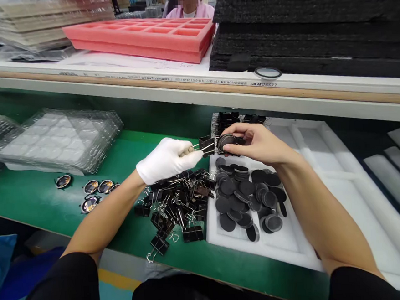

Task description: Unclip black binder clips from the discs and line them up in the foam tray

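My left hand (169, 159), in a white glove with bare fingertips, pinches the wire handles of a black binder clip (207, 145). Close to the clip's right side, my bare right hand (254, 142) grips a round black disc-shaped part (227, 141); whether clip and part touch is unclear. Below my hands lies a heap of black binder clips (176, 206) on the green table (123, 233). To its right, many loose black discs (240, 193) lie on a white foam tray (337, 158).
Clear plastic trays (55, 137) are stacked at the left, with several round glassy parts (91, 187) nearer me. A shelf edge (182, 89) crosses above my hands, carrying a pink foam tray (144, 37), black foam sheets (307, 23) and a round lens (267, 73). A person sits beyond.
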`<action>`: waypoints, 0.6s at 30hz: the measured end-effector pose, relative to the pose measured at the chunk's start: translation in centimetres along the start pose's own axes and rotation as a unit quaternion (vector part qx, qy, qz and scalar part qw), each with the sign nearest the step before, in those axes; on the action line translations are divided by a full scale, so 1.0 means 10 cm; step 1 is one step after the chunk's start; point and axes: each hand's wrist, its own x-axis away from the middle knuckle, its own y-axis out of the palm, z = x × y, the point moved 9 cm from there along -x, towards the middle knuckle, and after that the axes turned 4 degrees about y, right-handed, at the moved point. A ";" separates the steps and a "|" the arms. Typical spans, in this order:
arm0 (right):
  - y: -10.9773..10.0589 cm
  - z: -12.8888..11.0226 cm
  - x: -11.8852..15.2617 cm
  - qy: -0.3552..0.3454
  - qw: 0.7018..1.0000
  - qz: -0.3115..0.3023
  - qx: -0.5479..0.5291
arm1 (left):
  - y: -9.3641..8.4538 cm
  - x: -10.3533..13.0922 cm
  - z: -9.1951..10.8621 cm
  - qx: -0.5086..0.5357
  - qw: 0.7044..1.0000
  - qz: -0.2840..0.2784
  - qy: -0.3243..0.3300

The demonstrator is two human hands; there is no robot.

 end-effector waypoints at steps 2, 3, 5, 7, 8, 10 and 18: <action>0.03 0.01 0.00 0.001 0.999 -0.040 0.026 | 0.08 0.01 0.04 -0.006 0.999 -0.019 0.026; 0.06 0.01 0.01 -0.002 0.997 -0.062 0.039 | 0.12 0.02 0.06 -0.009 0.999 -0.029 0.036; 0.12 -0.02 0.03 -0.013 0.993 -0.095 0.062 | 0.20 0.03 0.07 -0.014 0.998 -0.046 0.051; 0.15 -0.06 0.04 -0.025 0.991 -0.111 0.075 | 0.24 0.03 0.08 -0.018 0.996 -0.057 0.062; 0.16 -0.07 0.05 -0.030 0.990 -0.113 0.080 | 0.25 0.03 0.09 -0.021 0.996 -0.062 0.068; 0.17 -0.10 0.06 -0.035 0.989 -0.114 0.086 | 0.28 0.04 0.10 -0.024 0.994 -0.073 0.077; 0.19 -0.07 0.08 -0.033 0.988 -0.111 0.099 | 0.27 0.05 0.11 -0.018 0.993 -0.090 0.071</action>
